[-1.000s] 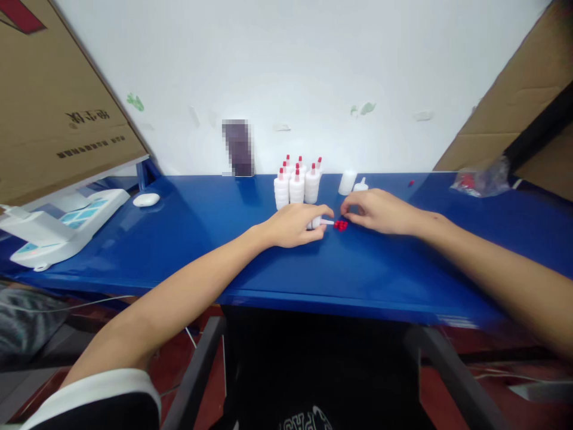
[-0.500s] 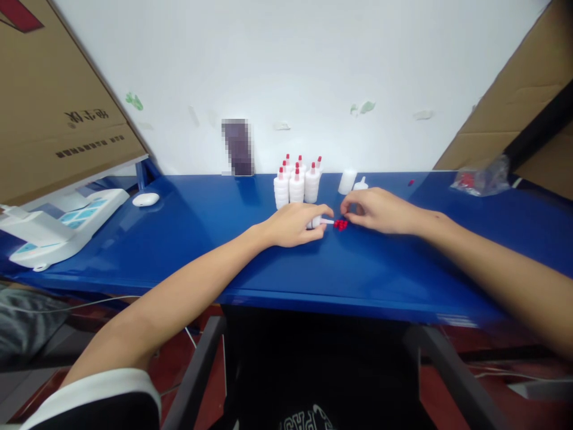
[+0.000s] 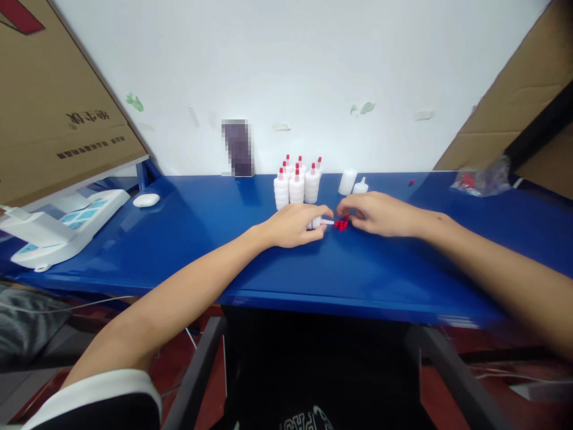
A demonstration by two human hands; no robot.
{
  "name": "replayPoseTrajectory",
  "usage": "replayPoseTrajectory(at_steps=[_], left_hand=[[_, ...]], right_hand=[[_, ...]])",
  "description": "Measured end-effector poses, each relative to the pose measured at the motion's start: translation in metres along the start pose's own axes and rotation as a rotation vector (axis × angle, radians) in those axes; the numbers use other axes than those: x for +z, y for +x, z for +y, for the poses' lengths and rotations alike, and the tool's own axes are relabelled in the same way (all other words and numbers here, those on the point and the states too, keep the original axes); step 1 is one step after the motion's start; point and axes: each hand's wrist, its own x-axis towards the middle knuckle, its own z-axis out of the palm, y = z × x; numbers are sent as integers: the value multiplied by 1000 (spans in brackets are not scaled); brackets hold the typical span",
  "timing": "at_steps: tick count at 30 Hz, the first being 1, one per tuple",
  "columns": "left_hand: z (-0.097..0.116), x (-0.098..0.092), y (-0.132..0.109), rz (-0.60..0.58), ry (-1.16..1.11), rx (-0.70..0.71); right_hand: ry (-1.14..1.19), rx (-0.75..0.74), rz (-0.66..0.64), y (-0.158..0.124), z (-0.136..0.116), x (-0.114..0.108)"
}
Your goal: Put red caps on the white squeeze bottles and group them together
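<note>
My left hand (image 3: 295,226) is wrapped around a small white squeeze bottle (image 3: 314,223), which lies tilted with its bare nozzle pointing right. Just past the nozzle tip is a little pile of red caps (image 3: 341,226) on the blue table. Over the right side of that pile, my right hand (image 3: 369,214) has thumb and forefinger closed on one red cap (image 3: 346,218). Several white bottles with red caps (image 3: 296,186) stand upright in a group behind my left hand.
Behind my right hand are a white bottle body (image 3: 347,181) and a white nozzle top (image 3: 360,186). A clear plastic bag (image 3: 481,178) lies at the back right. On the left are a white case (image 3: 145,200) and a power strip (image 3: 74,230). A phone-like dark object (image 3: 239,147) leans on the wall.
My right hand has shifted slightly left and down, and a red cap now shows between its fingertips. My left hand and its bottle have stayed in place.
</note>
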Motion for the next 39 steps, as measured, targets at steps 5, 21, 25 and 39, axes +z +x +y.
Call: replayPoseTrajectory(at_steps=[5, 21, 25, 39], left_hand=[[-1, 0, 0, -4, -7, -5], [0, 0, 0, 9, -20, 10], [4, -2, -2, 60, -60, 25], [7, -3, 0, 170, 6, 19]], right_hand=[[76, -20, -15, 0, -5, -1], [156, -31, 171, -2, -22, -9], [269, -29, 245, -5, -39, -8], [444, 478, 883, 1, 26, -14]])
